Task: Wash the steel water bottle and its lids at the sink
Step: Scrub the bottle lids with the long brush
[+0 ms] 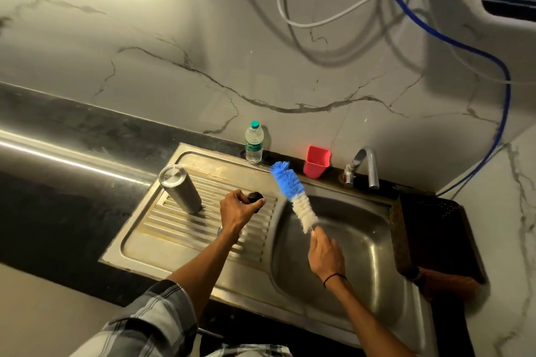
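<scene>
While left hand (pixel 236 211) grips lid (pixel 255 197); brush (pixel 293 193) raised.

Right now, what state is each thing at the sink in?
Steel bottle: upside down on the draining board, nothing touching it.
Dark lid: held in the left hand over the draining board.
Bottle brush: held by its handle in the right hand, bristles up over the basin.
Tap: no water visible.
Plastic water bottle: upright, capped.
Red cup: upright, looks empty.
</scene>
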